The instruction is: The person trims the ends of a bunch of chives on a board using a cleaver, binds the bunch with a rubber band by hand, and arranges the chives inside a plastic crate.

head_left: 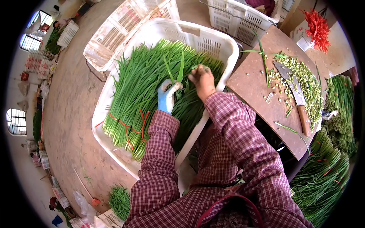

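Observation:
My left hand (168, 93), in a white and blue glove, is closed on a few loose garlic chive leaves (180, 68) that stick up above its fingers. Beneath it, bundled garlic chives (140, 81) fill a white plastic crate (104, 95), some tied with red string (125, 127). My right hand (203, 81) is bare, over the crate's right side. Its fingers are curled together near the pale ends of the chives; what they pinch, if anything, is too small to make out.
At right, a brown board (251, 79) carries a wooden-handled knife (296, 89) and chopped pale stem ends (308, 83). Red ties (317, 30) hang behind it. More chive bundles (323, 174) lie at lower right. Other crates (110, 38) stand beyond mine.

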`<state>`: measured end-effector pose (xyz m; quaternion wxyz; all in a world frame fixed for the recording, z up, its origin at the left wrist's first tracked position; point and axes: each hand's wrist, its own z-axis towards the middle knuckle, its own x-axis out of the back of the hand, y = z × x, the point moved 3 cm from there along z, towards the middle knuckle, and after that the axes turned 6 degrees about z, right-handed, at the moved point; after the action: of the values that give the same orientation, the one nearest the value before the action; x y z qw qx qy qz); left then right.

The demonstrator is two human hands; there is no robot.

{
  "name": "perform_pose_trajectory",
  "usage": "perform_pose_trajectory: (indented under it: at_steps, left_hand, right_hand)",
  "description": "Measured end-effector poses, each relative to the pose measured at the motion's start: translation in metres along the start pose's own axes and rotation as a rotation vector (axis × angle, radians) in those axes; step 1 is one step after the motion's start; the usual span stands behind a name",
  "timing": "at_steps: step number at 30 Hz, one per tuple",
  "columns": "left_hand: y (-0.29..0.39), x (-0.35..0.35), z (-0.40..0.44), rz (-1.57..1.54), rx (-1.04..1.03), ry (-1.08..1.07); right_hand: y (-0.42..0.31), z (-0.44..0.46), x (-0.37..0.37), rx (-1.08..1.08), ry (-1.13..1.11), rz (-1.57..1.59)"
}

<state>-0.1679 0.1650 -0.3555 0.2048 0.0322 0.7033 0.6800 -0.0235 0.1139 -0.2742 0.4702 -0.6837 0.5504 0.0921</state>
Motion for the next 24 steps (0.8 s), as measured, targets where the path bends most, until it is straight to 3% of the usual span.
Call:
perform_pose_trajectory:
  at_steps: [1, 6, 9, 12, 13, 15, 18, 19, 21, 24]
  left_hand:
    - [0.001, 0.001, -0.002, -0.051, 0.021, -0.035]
    - [0.0, -0.003, -0.001, -0.057, 0.044, 0.014]
    - [0.007, -0.007, -0.004, 0.03, 0.031, 0.017]
    - [-0.002, -0.003, -0.002, 0.017, 0.022, -0.012]
    - [0.001, -0.006, -0.002, 0.017, 0.017, -0.024]
    - [0.008, -0.013, -0.005, 0.052, 0.021, -0.02]
    - [0.01, -0.016, -0.007, 0.149, 0.033, -0.006]
    - [0.012, -0.018, -0.008, 0.143, 0.014, -0.003]
    - [0.015, -0.019, -0.007, 0.17, -0.023, -0.017]
    - [0.01, -0.018, -0.008, 0.177, -0.006, -0.038]
  right_hand:
    - [-0.002, 0.015, 0.004, 0.028, -0.046, 0.07]
    - [-0.039, 0.005, 0.021, 0.1, -0.284, -0.242]
    - [-0.065, -0.06, 0.025, -0.221, -0.953, -0.767]
    - [-0.064, -0.117, 0.049, -0.357, -1.428, -1.452]
    - [-0.055, -0.105, 0.059, -0.372, -1.329, -1.533]
    - [-0.054, -0.08, 0.051, -0.02, -1.015, -1.37]
    - [-0.042, -0.034, 0.015, 0.528, -0.805, -1.392]
    - [-0.035, -0.029, 0.007, 0.528, -0.805, -1.391]
    - [-0.03, -0.022, -0.005, 0.765, -0.638, -1.405]
    - [-0.023, -0.013, -0.004, 0.817, -0.542, -1.448]
